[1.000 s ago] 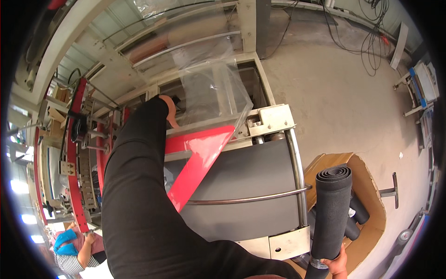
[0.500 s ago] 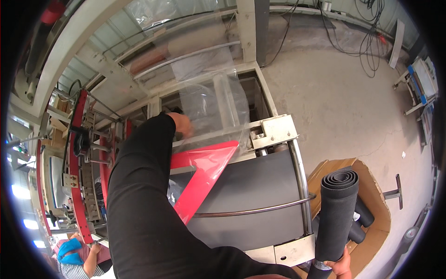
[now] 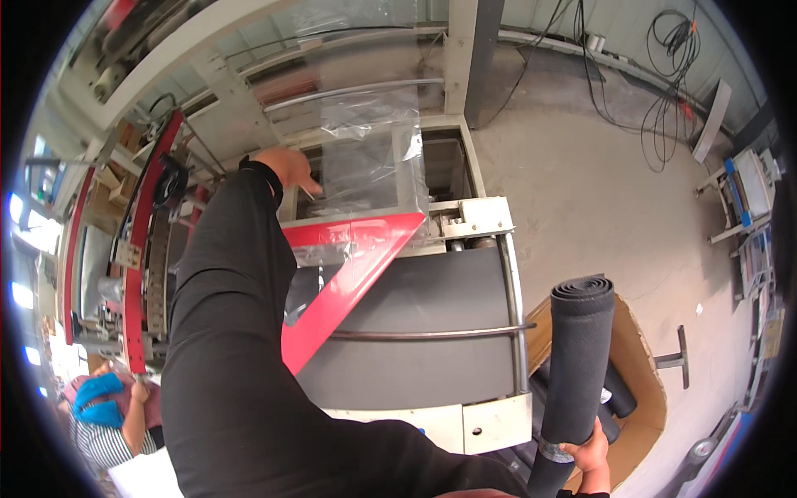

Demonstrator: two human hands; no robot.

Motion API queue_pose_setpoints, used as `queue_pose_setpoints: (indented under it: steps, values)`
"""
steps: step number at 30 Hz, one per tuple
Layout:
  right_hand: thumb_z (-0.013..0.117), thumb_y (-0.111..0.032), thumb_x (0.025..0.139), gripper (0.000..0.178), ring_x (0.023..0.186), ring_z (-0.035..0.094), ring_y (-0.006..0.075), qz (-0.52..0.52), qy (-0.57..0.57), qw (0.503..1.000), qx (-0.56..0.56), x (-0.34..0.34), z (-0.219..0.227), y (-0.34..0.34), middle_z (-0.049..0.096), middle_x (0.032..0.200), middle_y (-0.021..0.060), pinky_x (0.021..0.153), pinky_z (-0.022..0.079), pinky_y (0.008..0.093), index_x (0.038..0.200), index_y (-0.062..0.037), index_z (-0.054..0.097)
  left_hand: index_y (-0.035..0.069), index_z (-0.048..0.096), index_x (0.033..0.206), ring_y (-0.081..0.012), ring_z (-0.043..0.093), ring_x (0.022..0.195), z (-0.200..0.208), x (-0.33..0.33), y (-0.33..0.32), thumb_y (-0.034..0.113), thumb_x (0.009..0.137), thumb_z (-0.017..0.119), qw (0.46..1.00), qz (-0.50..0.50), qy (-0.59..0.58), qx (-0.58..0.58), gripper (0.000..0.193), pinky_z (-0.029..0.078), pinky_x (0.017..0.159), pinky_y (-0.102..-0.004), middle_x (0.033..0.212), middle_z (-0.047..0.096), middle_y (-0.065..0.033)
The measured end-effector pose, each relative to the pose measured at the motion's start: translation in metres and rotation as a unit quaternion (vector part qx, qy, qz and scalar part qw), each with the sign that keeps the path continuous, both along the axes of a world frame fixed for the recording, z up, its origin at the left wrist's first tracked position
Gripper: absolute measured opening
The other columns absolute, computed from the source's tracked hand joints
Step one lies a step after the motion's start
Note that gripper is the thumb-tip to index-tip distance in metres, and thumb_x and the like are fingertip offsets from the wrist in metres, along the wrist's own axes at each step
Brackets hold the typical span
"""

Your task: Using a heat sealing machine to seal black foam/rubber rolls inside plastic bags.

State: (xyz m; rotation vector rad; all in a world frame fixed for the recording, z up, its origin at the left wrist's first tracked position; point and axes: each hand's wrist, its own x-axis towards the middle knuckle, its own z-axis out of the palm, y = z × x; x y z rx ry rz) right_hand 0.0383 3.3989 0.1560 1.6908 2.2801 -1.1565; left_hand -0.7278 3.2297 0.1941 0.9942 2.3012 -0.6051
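Open cardboard box [image 3: 649, 386], lower right, beside the machine. Inside: several dark rolls [image 3: 621, 397], lying at a slant, partly hidden behind the held one; count unclear.

Right hand [image 3: 589, 455]: closed around the lower part of a thick black roll [image 3: 579, 365], thumb across near a clear band [image 3: 554, 452]. Roll stands nearly upright, spiral end up, most of its length above the hand; it covers part of the box opening.

Left hand [image 3: 286, 166]: over the machine, back up, one digit extended just beside the edge of clear film [image 3: 361, 162]. Curl of the other fingers, contact and any hold: cannot tell. Red angled plate [image 3: 383, 236] near, below the film.
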Motion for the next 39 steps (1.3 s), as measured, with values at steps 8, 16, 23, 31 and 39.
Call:
queue_pose_setpoints:
  steps: [8, 16, 23, 31, 39]
  values:
    - [0.084, -0.018, 0.045, 0.091, 0.098, 0.059, 0.0342, 0.160, -0.110, 0.970, 0.149, -0.018, 0.061, 0.031, 0.062, 0.103, 0.0181, 0.084, 0.047, 0.0397, 0.126, -0.0065, 0.043, -0.002, 0.053, 0.117, -0.0267, 0.058, 0.104, 0.106, 0.204, -0.063, 0.027, 0.081, 0.066, 0.934, 0.050, -0.103, 0.340, 0.049, 0.044, 0.090, -0.0344, 0.110, 0.061, -0.0173]
    - [0.082, -0.024, 0.049, 0.092, 0.091, 0.060, 0.0295, 0.381, -0.147, 0.861, 0.304, -0.092, 0.089, 0.059, 0.061, 0.097, 0.0140, 0.079, 0.049, 0.0381, 0.129, -0.0060, 0.041, -0.006, 0.024, 0.138, -0.0253, 0.044, 0.120, 0.031, 0.392, -0.153, 0.032, 0.081, 0.066, 0.688, 0.363, -0.450, 0.438, 0.080, 0.036, 0.098, -0.0349, 0.134, 0.042, -0.0187]
    - [0.080, -0.027, 0.049, 0.086, 0.090, 0.061, 0.0287, 0.521, -0.217, 0.755, 0.334, -0.185, 0.103, 0.069, 0.063, 0.097, 0.0117, 0.079, 0.049, 0.0376, 0.126, -0.0100, 0.044, 0.008, -0.006, 0.143, -0.0222, 0.036, 0.128, -0.040, 0.389, -0.155, 0.015, 0.078, 0.069, 0.270, 0.593, -0.497, 0.573, 0.099, 0.027, 0.103, -0.0390, 0.146, 0.023, -0.0068]
    - [0.079, -0.030, 0.049, 0.083, 0.093, 0.061, 0.0290, 0.605, -0.371, 0.667, 0.226, -0.276, 0.131, 0.061, 0.065, 0.096, 0.0107, 0.081, 0.048, 0.0373, 0.125, -0.0184, 0.047, 0.014, 0.053, 0.115, -0.0203, 0.043, 0.121, -0.080, 0.356, -0.164, 0.011, 0.080, 0.065, -0.001, 0.521, -0.544, 0.658, 0.037, 0.034, 0.097, -0.0352, 0.123, 0.052, 0.0019]
    - [0.081, -0.029, 0.046, 0.085, 0.097, 0.060, 0.0298, 0.596, -0.369, 0.681, 0.213, -0.317, 0.138, 0.091, 0.064, 0.102, 0.0117, 0.084, 0.047, 0.0369, 0.124, -0.0148, 0.049, 0.010, 0.055, 0.110, -0.0236, 0.047, 0.117, -0.080, 0.349, -0.165, 0.013, 0.077, 0.068, -0.062, 0.509, -0.548, 0.660, 0.035, 0.040, 0.092, -0.0348, 0.116, 0.055, -0.0015]
